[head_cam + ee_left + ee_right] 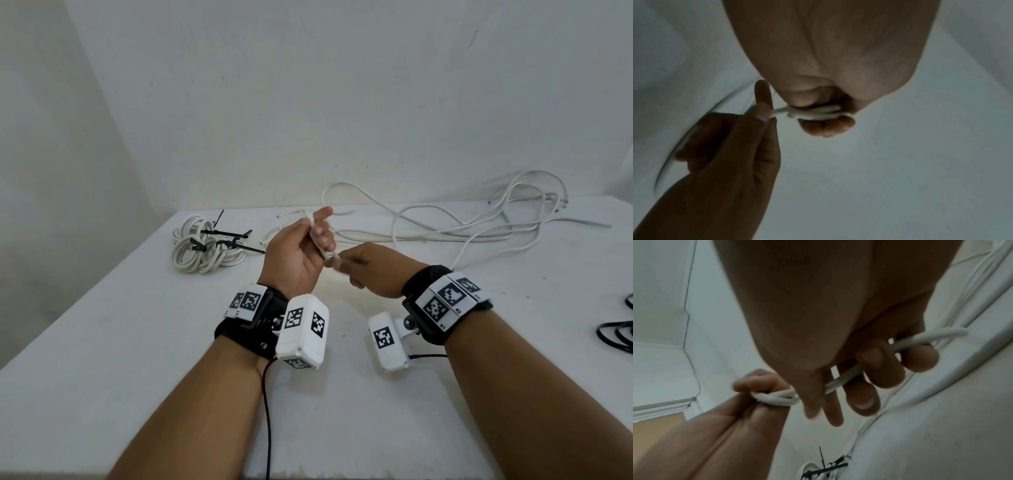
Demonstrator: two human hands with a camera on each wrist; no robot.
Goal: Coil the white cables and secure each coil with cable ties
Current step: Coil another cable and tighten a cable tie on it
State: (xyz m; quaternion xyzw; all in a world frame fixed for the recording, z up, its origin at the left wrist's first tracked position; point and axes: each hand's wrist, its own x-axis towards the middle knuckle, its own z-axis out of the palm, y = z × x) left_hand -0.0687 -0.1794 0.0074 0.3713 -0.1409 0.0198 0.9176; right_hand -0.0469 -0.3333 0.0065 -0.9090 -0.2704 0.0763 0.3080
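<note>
Already two tied coils (205, 245)

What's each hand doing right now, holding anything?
Left hand: closed, fingers curled round the first small loops of a white cable.
Right hand: closed, pinching the same white cable just beside the left hand.

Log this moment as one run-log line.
left hand: holds small coil of white cable | right hand: pinches same cable | tied coils: table, left | loose cables: far right
</note>
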